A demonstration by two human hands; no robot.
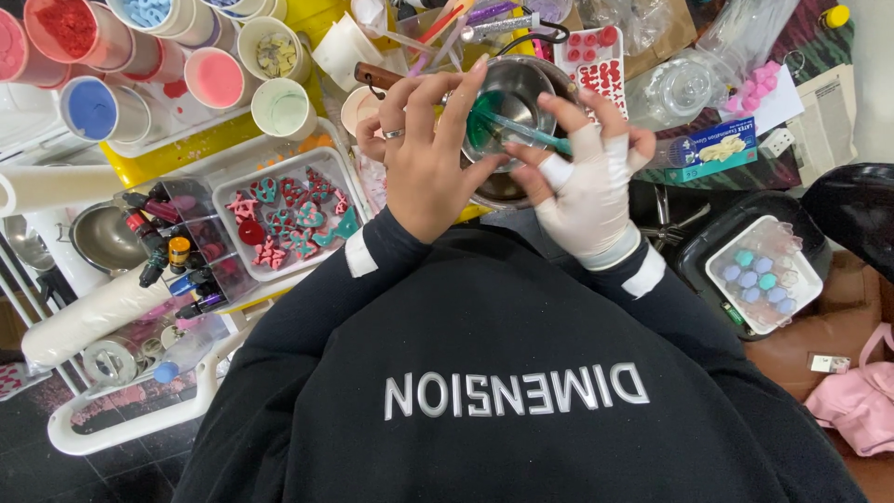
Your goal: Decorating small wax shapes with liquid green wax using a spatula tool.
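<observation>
- nearest, black sleeves lead up to both hands, which meet over the table.
- left hand (430, 163), bare with a ring, has its fingers curled around a small clear cup (486, 121) of green liquid.
- right hand (589, 182), in a white glove, pinches a teal stick (526, 133) dipped into that cup.
- just beyond, a steel bowl (521, 86) sits under the cup.
- to the left, a white tray (279, 216) holds red and teal shapes; farther off stand tubs of coloured powder (93, 107).

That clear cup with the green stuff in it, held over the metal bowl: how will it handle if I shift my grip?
The clear cup looks thin, so it would probably flex if squeezed. It seems light, the green liquid low in it. It is tilted between the left hand and gloved right hand, so it may spill into the metal bowl.
</observation>
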